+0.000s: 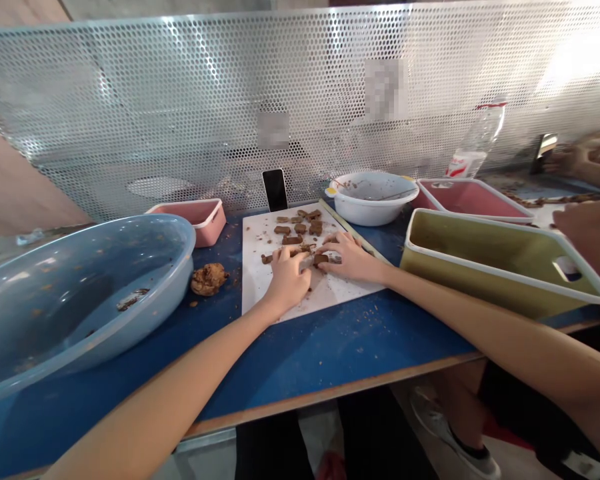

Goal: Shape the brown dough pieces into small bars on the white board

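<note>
My left hand point(286, 280) rests on a white board point(258, 300), its fingers spread and bent down beside a strip of brown, clay-like material point(303, 249). Its thumb stands apart from the other fingers. My right hand point(353, 259) comes in from the right, with thumb and fingertips around a small dark brown block point(321, 259) that lies on the board. Farther back on the board are several small brown blocks point(300, 229) and scattered crumbs. A pale stick point(347, 227) runs along the board's right edge, partly under my right hand.
A large blue basin point(180, 267) and a brown lump point(209, 279) are at left. Behind stand a pink bin point(213, 227), a phone point(275, 190) and a white bowl point(375, 207). At right are a green bin point(480, 280), another pink bin point(480, 200), a bottle point(475, 147) and another person's hand point(590, 233).
</note>
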`<state>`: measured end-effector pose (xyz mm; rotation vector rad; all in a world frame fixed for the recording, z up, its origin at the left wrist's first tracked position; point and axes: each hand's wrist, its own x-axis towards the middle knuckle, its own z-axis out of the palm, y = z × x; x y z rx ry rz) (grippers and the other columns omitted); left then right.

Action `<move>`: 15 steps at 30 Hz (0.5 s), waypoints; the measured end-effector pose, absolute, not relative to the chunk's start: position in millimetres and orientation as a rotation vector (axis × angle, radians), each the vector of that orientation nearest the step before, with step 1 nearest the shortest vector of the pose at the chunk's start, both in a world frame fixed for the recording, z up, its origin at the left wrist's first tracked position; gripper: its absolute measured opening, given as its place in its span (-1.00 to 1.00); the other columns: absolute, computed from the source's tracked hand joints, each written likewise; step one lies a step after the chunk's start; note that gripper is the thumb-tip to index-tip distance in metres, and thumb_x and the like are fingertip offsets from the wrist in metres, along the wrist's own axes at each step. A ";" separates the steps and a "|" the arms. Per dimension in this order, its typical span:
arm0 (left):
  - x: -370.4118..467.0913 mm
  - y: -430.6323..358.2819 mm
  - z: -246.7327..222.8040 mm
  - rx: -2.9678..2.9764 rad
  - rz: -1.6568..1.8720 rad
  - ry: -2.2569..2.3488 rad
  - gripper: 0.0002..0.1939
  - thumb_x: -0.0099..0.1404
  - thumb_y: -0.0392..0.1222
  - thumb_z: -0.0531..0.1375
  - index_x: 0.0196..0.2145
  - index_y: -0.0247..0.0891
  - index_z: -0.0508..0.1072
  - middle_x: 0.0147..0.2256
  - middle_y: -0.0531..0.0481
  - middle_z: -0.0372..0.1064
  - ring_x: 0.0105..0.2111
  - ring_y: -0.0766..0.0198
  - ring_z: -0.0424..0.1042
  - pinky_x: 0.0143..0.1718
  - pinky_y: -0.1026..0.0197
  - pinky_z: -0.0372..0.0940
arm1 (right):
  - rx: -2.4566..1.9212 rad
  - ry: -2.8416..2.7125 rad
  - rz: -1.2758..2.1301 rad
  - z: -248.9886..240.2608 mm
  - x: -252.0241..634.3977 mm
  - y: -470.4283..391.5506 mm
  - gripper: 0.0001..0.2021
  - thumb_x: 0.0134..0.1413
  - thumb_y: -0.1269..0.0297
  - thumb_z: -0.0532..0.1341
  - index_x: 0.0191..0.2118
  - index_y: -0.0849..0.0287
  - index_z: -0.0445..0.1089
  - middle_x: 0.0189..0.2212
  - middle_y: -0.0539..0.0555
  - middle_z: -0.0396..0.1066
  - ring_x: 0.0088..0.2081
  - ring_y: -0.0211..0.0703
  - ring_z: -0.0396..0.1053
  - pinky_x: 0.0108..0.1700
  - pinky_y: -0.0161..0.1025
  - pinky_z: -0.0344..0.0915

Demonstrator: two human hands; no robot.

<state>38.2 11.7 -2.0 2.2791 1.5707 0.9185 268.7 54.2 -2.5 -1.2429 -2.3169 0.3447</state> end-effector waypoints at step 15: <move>38.5 9.4 1.0 2.244 0.884 1.565 -0.54 0.43 -0.32 0.18 0.21 -0.29 0.63 0.25 -0.29 0.38 0.32 -0.26 0.25 0.50 -0.36 0.19 | -1.277 -2.297 0.214 -2.2 276.1 48.7 -0.66 0.32 -0.10 0.39 0.06 -0.05 0.64 0.20 0.21 0.42 0.31 0.33 0.32 0.41 0.39 0.25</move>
